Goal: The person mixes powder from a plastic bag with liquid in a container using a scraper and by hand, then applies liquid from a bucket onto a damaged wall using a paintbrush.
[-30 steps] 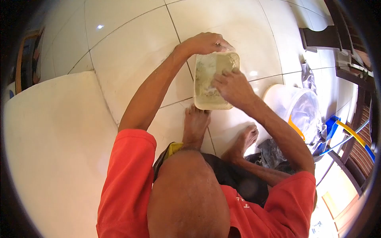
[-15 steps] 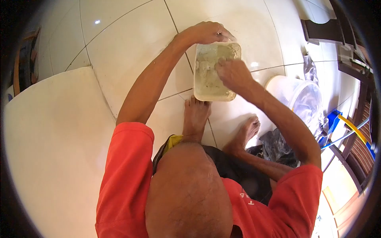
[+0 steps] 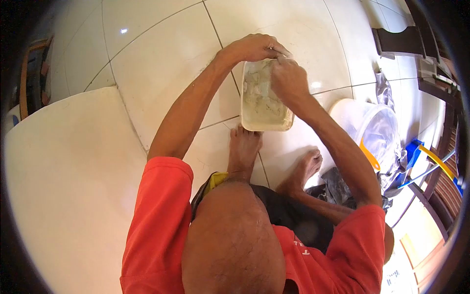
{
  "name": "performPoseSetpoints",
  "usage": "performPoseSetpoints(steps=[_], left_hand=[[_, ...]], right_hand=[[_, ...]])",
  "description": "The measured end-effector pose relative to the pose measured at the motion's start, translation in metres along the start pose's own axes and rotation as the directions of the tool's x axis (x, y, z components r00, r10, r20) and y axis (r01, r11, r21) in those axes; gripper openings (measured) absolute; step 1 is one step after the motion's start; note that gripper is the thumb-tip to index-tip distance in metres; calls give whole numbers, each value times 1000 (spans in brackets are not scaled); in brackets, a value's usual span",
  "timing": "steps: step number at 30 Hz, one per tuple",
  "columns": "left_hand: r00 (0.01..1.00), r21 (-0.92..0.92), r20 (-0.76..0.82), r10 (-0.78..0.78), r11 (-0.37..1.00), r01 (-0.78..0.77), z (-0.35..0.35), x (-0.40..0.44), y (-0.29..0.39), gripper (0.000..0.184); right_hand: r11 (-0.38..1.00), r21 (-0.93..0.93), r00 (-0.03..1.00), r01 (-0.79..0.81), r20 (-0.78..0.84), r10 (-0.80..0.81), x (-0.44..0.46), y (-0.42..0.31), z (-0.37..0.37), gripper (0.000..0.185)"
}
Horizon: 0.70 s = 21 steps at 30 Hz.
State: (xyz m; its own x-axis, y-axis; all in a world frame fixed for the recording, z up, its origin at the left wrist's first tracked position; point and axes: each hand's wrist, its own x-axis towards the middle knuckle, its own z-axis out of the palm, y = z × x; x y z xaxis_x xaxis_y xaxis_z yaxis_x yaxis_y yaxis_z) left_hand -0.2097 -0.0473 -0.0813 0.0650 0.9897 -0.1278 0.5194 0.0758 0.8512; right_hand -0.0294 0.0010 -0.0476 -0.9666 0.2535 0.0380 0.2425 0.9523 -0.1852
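Note:
A pale rectangular plastic tub (image 3: 267, 126) stands on the floor tiles just beyond my foot, holding cloudy greenish-white stuff with whitish lumps. My left hand (image 3: 258, 48) is closed at the tub's far rim, fingers curled over the far right corner. Over the right side of the tub, my right hand (image 3: 290, 83) is closed in a fist. Its fingertips are close to my left fingers. Whatever it may be gripping is hidden.
On the right stands a translucent bucket (image 3: 345, 115) with an orange handle (image 3: 369, 156) beside it. Black plastic (image 3: 335, 186) lies near my right foot (image 3: 306, 169). Further right are a blue tool with a yellow handle (image 3: 435, 159) and dark furniture (image 3: 399, 41). A pale raised slab (image 3: 68, 171) fills the left.
My right hand has moved from the middle of the tub toward its far right corner, close to my left hand. The lumpy contents have shifted. My left hand stays at the far rim.

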Motion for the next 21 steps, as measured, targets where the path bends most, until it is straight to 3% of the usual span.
performPoseSetpoints(steps=[2,4,5,11,13,14,16,21], left_hand=[[1000,2,7,7,1000,-7,-1,0,-1,32],[1000,-1,13,15,1000,-15,-2,-1,3,33],[999,5,21,-33,999,33,-3,-2,4,33],[997,39,16,-79,996,78,-4,-4,9,34],[997,51,13,-74,996,73,-6,-1,12,34],[998,42,10,-65,997,64,-6,-1,13,34],[998,28,11,-66,997,65,-2,-1,5,34],[997,16,-14,-72,997,72,1,0,6,34]], right_hand=[[1000,-13,1000,-15,-2,15,2,-12,12,11],[991,42,988,125,-95,-120,-2,-26,16,11],[992,40,989,119,-94,-115,-5,-29,16,11],[949,101,939,298,148,-311,-31,-23,-13,16],[896,66,849,439,296,-438,-37,-20,-22,18],[894,70,845,442,302,-442,-37,-14,-26,18],[944,165,913,284,254,-319,-29,-3,-34,17],[944,173,910,282,263,-320,-25,-3,-57,15]])
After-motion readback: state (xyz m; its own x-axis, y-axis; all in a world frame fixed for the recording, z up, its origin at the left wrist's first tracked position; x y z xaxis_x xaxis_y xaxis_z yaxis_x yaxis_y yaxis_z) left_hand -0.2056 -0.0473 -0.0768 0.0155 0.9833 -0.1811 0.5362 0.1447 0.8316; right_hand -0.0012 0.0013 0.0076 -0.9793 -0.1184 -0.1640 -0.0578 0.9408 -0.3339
